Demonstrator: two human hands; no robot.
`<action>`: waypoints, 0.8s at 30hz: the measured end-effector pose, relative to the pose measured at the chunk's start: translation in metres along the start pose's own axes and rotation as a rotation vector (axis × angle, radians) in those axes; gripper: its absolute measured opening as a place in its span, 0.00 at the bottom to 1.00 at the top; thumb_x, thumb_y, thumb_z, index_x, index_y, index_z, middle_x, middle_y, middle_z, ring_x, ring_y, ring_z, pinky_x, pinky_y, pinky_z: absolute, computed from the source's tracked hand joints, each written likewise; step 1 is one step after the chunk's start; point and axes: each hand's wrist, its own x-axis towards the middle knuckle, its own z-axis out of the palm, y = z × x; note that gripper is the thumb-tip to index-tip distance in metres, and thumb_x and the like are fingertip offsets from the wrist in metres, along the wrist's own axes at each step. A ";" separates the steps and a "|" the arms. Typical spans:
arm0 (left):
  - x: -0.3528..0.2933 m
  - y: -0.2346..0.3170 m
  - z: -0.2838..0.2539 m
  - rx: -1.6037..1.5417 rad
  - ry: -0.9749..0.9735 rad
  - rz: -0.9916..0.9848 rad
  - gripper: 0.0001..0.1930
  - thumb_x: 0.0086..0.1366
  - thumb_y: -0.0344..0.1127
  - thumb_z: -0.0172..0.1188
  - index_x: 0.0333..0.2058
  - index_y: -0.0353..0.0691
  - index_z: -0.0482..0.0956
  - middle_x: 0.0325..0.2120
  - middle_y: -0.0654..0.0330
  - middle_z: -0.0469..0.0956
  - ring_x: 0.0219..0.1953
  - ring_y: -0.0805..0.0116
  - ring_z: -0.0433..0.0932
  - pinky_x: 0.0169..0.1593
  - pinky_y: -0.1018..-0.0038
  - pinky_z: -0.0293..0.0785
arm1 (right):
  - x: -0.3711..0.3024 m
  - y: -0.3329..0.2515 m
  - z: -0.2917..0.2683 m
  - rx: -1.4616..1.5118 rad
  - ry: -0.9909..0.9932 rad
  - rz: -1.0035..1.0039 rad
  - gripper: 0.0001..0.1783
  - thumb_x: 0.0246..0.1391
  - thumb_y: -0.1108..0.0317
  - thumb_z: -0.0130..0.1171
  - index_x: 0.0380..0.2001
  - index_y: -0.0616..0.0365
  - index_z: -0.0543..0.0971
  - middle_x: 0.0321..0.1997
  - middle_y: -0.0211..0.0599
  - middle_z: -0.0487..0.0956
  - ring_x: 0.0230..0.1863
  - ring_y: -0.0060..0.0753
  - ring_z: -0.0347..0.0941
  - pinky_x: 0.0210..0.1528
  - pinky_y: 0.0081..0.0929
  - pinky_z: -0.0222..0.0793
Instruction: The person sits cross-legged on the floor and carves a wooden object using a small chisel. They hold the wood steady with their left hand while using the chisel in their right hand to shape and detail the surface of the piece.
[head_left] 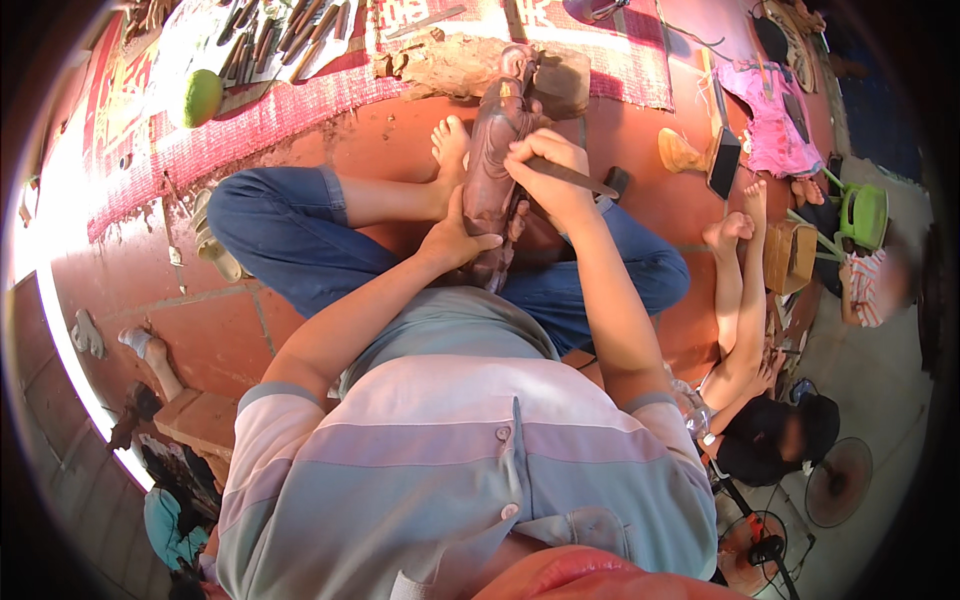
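A carved reddish-brown wooden statue [495,140] of a robed figure leans away from me between my crossed legs. Its head end lies by a rough wood block [440,65]. Around the statue's lower part wraps my left hand [453,240], thumb across the front; its other fingers are mostly hidden. My right hand [555,200] is closed on a narrow, flat brown tool [575,174], whose exact kind I cannot make out. The tool slants across the fingers, one end pointing right. The fingertips are close to the statue's upper body; whether the tool touches it is hidden.
A red patterned mat [330,98] lies ahead, with several carving tools [290,40] and a green fruit [203,97] at its left. Rightward are a wood piece [680,152], a dark flat box [724,162], pink cloth [770,120] and another person's bare legs [735,270].
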 end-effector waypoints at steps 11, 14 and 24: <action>0.006 -0.009 0.005 -0.005 0.045 0.073 0.59 0.49 0.56 0.69 0.68 0.48 0.34 0.51 0.39 0.72 0.53 0.46 0.74 0.56 0.61 0.69 | -0.006 0.012 -0.006 0.009 0.035 0.029 0.05 0.43 0.71 0.65 0.24 0.60 0.79 0.31 0.38 0.80 0.35 0.35 0.79 0.37 0.27 0.73; -0.003 0.005 -0.004 -0.051 -0.019 0.029 0.59 0.49 0.55 0.70 0.68 0.47 0.34 0.52 0.39 0.72 0.53 0.47 0.74 0.55 0.62 0.70 | -0.018 0.027 -0.004 0.093 0.066 -0.022 0.05 0.43 0.71 0.64 0.24 0.60 0.79 0.30 0.38 0.80 0.35 0.35 0.79 0.37 0.27 0.73; 0.008 -0.015 0.006 -0.024 0.059 0.069 0.60 0.48 0.55 0.71 0.68 0.49 0.34 0.50 0.39 0.73 0.51 0.48 0.76 0.53 0.63 0.72 | -0.028 0.016 -0.004 0.055 0.093 0.098 0.05 0.43 0.75 0.67 0.24 0.62 0.79 0.35 0.39 0.81 0.38 0.32 0.79 0.42 0.24 0.71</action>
